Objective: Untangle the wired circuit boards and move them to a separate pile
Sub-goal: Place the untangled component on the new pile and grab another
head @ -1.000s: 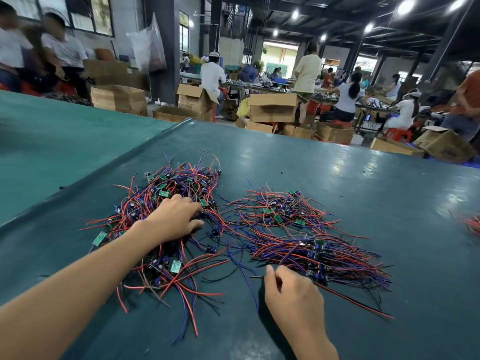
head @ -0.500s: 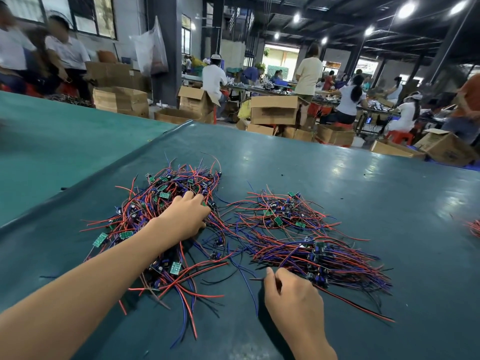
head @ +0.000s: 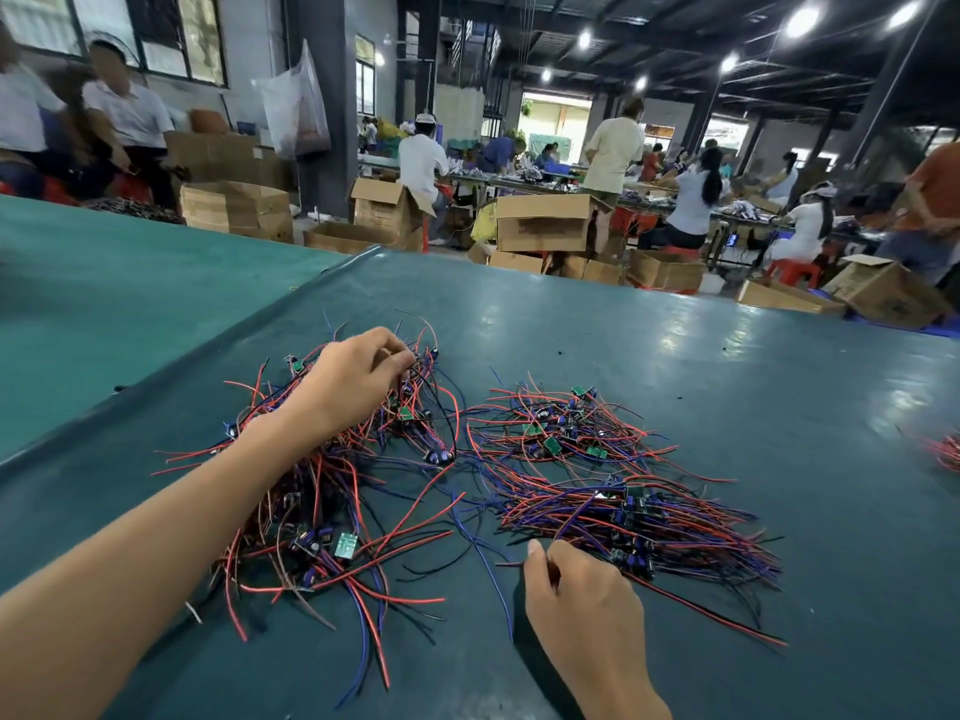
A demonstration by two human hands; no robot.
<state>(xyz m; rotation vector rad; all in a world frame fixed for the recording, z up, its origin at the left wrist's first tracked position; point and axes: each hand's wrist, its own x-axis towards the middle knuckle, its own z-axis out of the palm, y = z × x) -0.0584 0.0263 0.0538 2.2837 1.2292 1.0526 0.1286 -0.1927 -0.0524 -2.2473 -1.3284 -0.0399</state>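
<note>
Roughly half done, seemingly: tangled boards (head: pixel 311 511) lie left on the table (head: pixel 675 345), sorted boards (head: pixel 654 522) right (combed straight); left hand (head: pixel 353 379) pinches far wires (head: pixel 415 387) in its grip, right hand (head: pixel 582 610) a near wire (head: pixel 511 564)

Red, blue and black wires (head: pixel 332 491) with green boards (head: pixel 346 546) on a teal table (head: pixel 727 407).

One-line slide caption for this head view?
Left hand pinches the top of the tangled pile while right hand pinches a wire beside the neater pile, on a green table.
</note>
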